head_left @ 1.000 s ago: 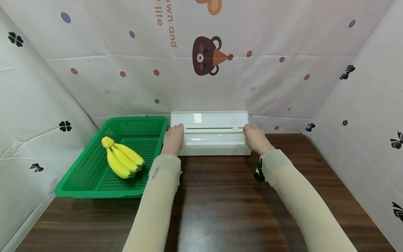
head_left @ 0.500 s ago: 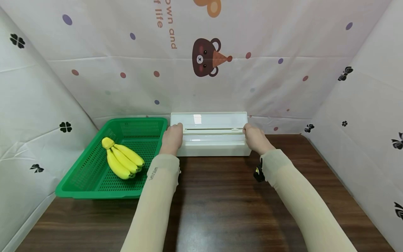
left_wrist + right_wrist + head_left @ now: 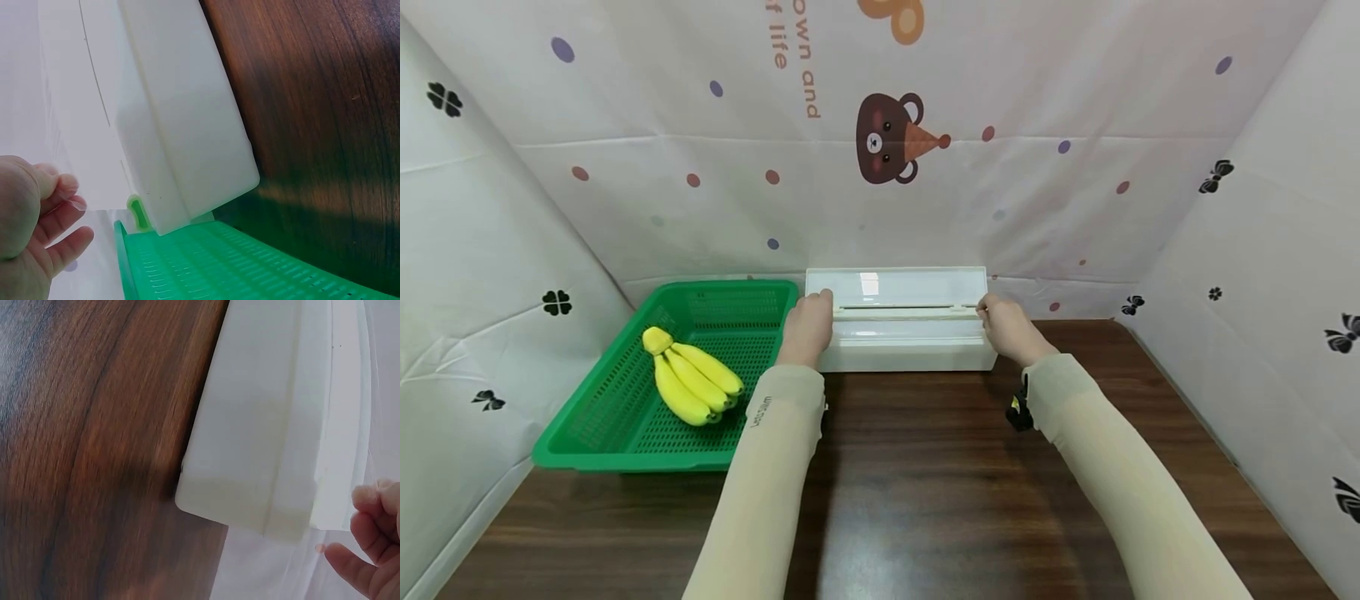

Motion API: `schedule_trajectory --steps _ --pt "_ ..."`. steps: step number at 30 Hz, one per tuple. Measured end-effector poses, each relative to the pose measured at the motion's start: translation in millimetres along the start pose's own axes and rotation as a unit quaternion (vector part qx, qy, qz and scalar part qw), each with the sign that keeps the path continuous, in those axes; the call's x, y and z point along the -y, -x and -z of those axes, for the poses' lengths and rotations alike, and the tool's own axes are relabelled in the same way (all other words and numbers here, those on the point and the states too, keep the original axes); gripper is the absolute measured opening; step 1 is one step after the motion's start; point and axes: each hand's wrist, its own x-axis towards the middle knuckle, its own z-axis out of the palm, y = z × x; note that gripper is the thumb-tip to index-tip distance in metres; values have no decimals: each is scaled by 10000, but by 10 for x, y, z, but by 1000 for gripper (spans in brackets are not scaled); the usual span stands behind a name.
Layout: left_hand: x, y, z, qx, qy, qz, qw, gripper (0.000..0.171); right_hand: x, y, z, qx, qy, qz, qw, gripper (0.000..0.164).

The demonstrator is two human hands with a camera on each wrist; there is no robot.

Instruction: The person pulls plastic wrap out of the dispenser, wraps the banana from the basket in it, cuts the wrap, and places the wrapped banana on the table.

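Note:
A long white cling film dispenser (image 3: pixel 910 358) stands against the back wall with its lid (image 3: pixel 917 283) raised. At its left end is my left hand (image 3: pixel 808 329), whose thumb and forefinger pinch the edge of clear cling film (image 3: pixel 59 137) in the left wrist view. My right hand (image 3: pixel 1009 329) is at the other end; thumb and forefinger (image 3: pixel 365 499) pinch the film's other corner, a faint line in the right wrist view. The film spans the dispenser's width and is hard to make out in the head view.
Left of the dispenser, a green plastic basket (image 3: pixel 625 462) holds a bunch of bananas (image 3: pixel 692 379). Everything stands on a dark wooden table (image 3: pixel 917 500). Printed white sheets (image 3: pixel 700 217) enclose the back and both sides.
The left hand has shifted very slightly left. Both hands keep pinching the film at the dispenser's ends, and the basket and bananas stay where they were.

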Motion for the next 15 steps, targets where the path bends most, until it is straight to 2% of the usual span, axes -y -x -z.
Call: schedule_trajectory --steps 6,15 --pt "-3 1 34 126 49 -1 9999 14 3 20 44 -43 185 325 9993 29" --pt "31 -23 57 182 58 -67 9998 14 3 13 80 23 265 416 9988 26"
